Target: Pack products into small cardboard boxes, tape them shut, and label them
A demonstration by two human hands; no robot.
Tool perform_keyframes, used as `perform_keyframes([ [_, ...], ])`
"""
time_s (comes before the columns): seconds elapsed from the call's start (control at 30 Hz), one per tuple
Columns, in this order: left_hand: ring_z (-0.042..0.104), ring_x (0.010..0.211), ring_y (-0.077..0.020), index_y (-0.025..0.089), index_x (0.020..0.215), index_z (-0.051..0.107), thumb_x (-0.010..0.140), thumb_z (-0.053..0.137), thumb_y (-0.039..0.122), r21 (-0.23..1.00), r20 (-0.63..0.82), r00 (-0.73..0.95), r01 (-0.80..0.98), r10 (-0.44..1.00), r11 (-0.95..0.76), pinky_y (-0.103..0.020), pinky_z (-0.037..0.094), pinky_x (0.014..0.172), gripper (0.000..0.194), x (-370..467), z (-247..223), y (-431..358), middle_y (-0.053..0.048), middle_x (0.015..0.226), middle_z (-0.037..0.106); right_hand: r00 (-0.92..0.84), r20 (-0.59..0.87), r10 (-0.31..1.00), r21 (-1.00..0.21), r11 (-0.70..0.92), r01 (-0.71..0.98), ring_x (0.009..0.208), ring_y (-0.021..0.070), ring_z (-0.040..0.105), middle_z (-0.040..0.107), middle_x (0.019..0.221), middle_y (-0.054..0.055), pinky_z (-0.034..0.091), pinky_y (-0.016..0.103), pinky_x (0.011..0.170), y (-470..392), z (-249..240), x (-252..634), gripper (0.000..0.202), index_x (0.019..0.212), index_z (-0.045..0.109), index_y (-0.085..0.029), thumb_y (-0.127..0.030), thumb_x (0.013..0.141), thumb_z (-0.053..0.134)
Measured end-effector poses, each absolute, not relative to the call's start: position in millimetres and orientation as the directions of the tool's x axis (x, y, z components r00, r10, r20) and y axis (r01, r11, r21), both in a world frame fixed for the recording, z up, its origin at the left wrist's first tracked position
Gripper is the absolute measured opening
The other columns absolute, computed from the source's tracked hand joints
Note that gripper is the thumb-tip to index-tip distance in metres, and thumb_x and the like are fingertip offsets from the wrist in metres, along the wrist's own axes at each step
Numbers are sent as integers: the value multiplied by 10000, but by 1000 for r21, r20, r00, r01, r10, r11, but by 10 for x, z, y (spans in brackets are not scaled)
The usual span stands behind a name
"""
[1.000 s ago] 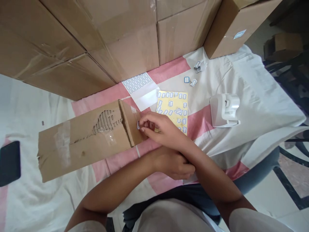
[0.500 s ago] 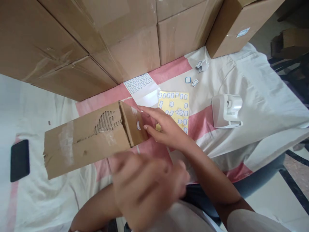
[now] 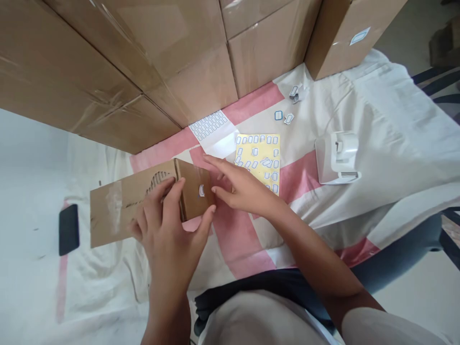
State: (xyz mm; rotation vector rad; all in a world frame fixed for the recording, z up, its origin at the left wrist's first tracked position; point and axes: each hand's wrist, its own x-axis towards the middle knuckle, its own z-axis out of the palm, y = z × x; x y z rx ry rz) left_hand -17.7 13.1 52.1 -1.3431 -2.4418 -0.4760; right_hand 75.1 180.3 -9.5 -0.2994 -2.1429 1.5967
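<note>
A long cardboard box (image 3: 131, 194) with a torn, ridged patch on its top lies on the cloth. Its right end panel carries a small blue-edged sticker (image 3: 201, 190). My left hand (image 3: 170, 213) is over the near side of the box, fingertips around its top edge and thumb held apart by the end panel. Whether the fingertips press on the cardboard I cannot tell. My right hand (image 3: 244, 187) is beside the end panel, its fingers stretched out and apart, holding nothing visible. Partly behind that hand lies a yellow sheet (image 3: 258, 165) of blue-edged stickers.
Taped cardboard boxes (image 3: 179, 62) form a wall at the back. A taller box (image 3: 345, 43) with a sticker stands back right. A white tape dispenser (image 3: 337, 158) sits on the right, a black phone (image 3: 68, 230) on the left. A white label sheet (image 3: 212, 129) and loose stickers (image 3: 278, 115) lie behind.
My left hand has moved from near my body, forward and left, onto the box. My right hand has stayed beside the box's end. The camera view has shifted slightly.
</note>
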Motion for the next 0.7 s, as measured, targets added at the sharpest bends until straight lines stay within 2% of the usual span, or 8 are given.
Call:
perform_keyframes([
  [0.17,575,1275,-389,261,1495,514,810,830,429,59,456,-372,919,808,390,-578,374,1114,773,-338,473,-163,-145,1423,634,-926,198,321,-948,304,-98,1373,298,560,361,1688,61,503,495,1108,1792,-72,771,755,1622,355,-299,-210,924,628],
  [0.3,511,1364,-383,207,1523,477,775,860,321,31,539,-325,930,777,367,-581,399,1145,848,-305,340,-264,-178,1408,644,-942,216,257,-939,318,-129,1375,289,558,354,1688,81,504,471,1092,1779,-102,768,789,1639,307,-301,-191,927,628],
  [0.47,604,1261,-346,231,1340,625,762,850,230,115,692,-300,944,657,309,-560,459,1100,620,-277,193,-292,-144,1254,729,-960,227,167,-917,367,-153,1358,303,562,329,1692,123,533,433,1017,1714,-143,745,923,1674,189,-299,-180,898,675],
  [0.57,628,1209,-334,238,1301,615,754,857,239,112,698,-271,955,662,274,-557,469,1081,598,-287,176,-292,-131,1203,730,-971,190,147,-919,376,-123,1228,289,635,412,1634,140,553,412,941,1696,-134,738,941,1675,167,-274,-230,897,696],
  [0.7,535,1298,-374,260,1322,534,702,905,370,91,696,-333,920,636,382,-629,432,1109,731,-224,113,-267,-163,1333,597,-974,182,137,-924,362,-122,1136,273,663,526,1521,138,557,406,911,1712,-97,738,839,1615,304,-250,-267,886,720],
])
